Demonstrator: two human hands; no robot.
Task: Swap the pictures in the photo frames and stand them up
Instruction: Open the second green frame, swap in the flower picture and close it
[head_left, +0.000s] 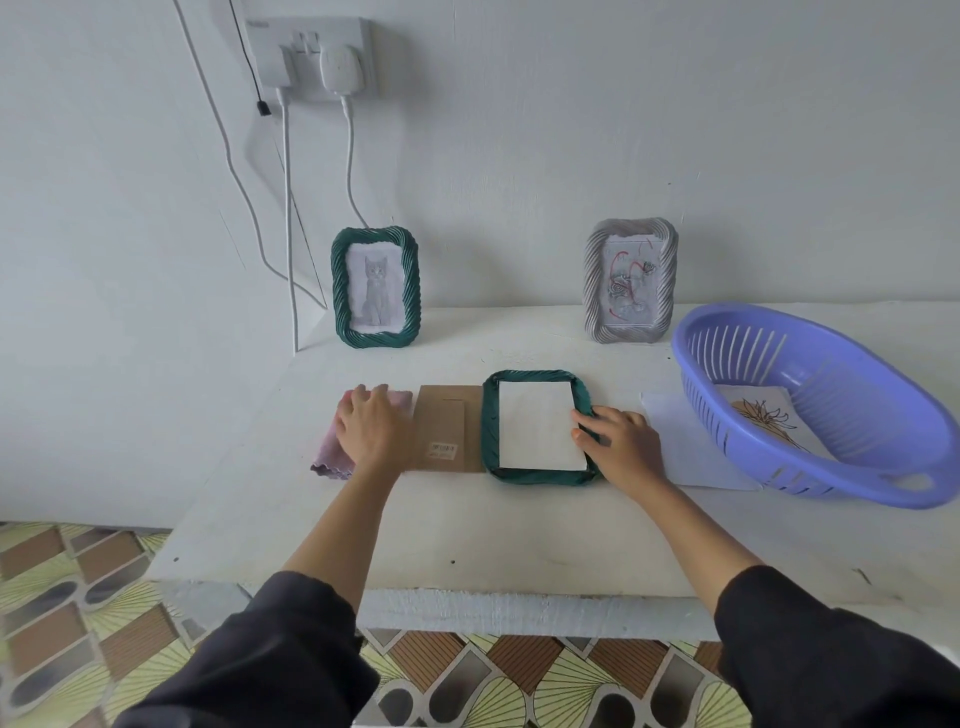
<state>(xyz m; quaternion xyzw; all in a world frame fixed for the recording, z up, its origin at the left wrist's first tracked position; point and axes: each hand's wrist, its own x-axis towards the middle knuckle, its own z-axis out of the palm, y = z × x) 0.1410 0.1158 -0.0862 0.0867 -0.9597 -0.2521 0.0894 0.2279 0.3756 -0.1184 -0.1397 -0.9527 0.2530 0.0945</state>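
Person's wearing something loose, plain and charcoal-black with long sleeves, soft fabric that looks kinda rumpled. The baggy dark fabric left sleeve (270, 660) and the matching baggy dark right sleeve (831, 649) both end in wide cuffs about level with the near edge of the white painted table (519, 545). Beyond that edge, over the tabletop, it's just bare forearms, the bare left hand (371, 431) and the bare right hand (621, 441), slim fingers on both.

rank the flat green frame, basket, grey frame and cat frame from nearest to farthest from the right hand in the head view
1. flat green frame: touched by the right hand, just to its left
2. basket: close on its right
3. grey frame: standing straight behind it
4. cat frame: standing at the back left
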